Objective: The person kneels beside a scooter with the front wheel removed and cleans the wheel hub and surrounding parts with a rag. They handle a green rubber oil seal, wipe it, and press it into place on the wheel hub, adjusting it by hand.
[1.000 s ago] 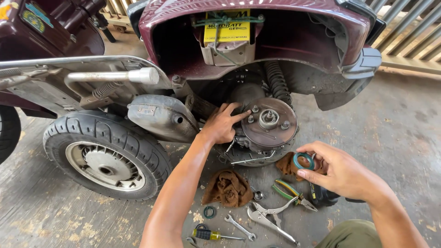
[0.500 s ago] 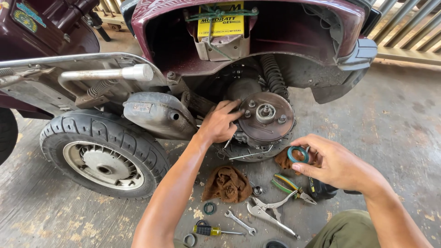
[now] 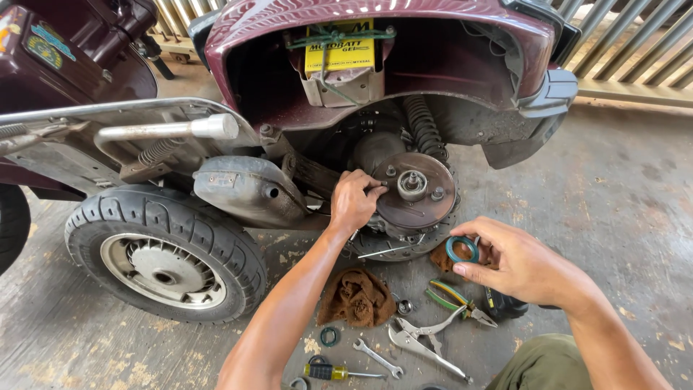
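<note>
The left hand (image 3: pixel 354 201) presses curled fingers against the rusty round metal hub (image 3: pixel 415 191). The right hand (image 3: pixel 516 261) pinches a smooth teal rubber ring (image 3: pixel 462 249) just beside the hub, above the gritty concrete floor (image 3: pixel 621 217).

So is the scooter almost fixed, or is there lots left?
Done: the wheel is off and lies on the floor, so the round hub plate is bare. In hand: the left hand grips the hub plate's edge, and the right hand holds a teal ring. Left: ring not yet fitted, wheel still off.
</note>
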